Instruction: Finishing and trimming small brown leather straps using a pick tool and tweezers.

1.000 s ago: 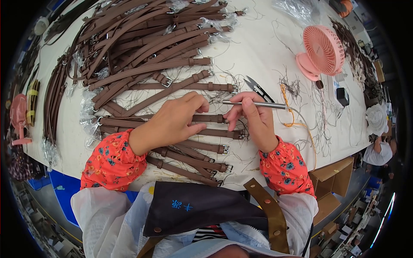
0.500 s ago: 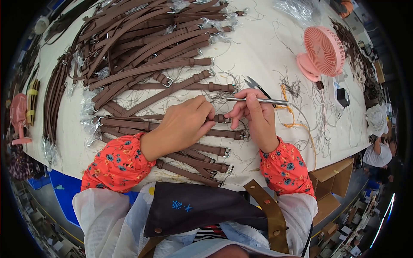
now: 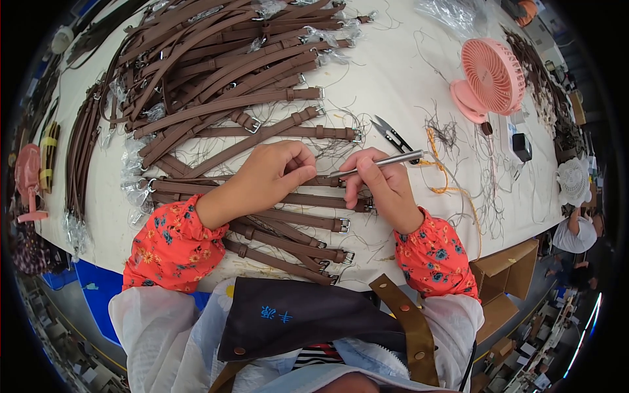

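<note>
My right hand (image 3: 383,187) grips a slim silver pen-shaped tool (image 3: 396,159) with a thin grey cord at its rear end. The tool's tip points left, just above the buckle end of a brown strap (image 3: 327,181). My left hand (image 3: 268,173) rests over the same row of straps, thumb and fingers curled together; anything between them is hidden. Below my hands, more brown buckled straps (image 3: 308,218) lie side by side, buckles to the right. Black-handled thread snips (image 3: 391,135) lie open beyond my right hand.
A large pile of brown straps (image 3: 216,72) with clear plastic wrap covers the far left. A pink fan (image 3: 491,78) stands at far right. Loose dark threads (image 3: 445,134) and orange cord (image 3: 449,190) lie on the white table. An open cardboard box (image 3: 504,275) stands beyond the near right edge.
The pen-shaped tool has turned in my right hand, its tip now down and left by the strap. My left hand has shifted left, away from the strap's end.
</note>
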The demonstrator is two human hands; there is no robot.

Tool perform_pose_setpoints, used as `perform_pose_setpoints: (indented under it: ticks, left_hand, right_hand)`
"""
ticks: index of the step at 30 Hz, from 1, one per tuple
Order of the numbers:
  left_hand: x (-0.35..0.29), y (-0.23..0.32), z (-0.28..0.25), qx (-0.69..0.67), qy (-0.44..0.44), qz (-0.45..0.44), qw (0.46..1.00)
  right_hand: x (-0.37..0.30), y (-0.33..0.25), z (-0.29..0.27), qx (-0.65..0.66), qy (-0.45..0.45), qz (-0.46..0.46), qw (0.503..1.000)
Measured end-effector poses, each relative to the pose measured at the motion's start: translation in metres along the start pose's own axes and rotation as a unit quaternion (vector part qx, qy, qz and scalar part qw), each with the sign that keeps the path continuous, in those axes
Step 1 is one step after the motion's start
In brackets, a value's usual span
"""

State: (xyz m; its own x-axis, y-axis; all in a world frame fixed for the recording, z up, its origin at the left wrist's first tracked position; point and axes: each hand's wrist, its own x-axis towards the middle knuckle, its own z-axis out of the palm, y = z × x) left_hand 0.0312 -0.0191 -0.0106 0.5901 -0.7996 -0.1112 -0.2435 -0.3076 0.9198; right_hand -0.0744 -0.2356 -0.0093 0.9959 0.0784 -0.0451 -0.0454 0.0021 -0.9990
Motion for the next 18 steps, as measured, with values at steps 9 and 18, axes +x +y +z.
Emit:
perform_pose_setpoints:
  ticks: [9,18]
  left_hand:
    - [0.0024,-0.007,-0.0028,-0.141,-0.013,-0.036,0.989]
    - [0.0021,-0.0056,-0.0024,-0.174,-0.032,-0.049,0.983]
  right_hand:
    - [0.0006,0.0015,0.0024,-0.001,-0.026,0.029,0.999]
    - [-0.0001,0.0002,0.0013,-0.009,-0.027,0.028,0.999]
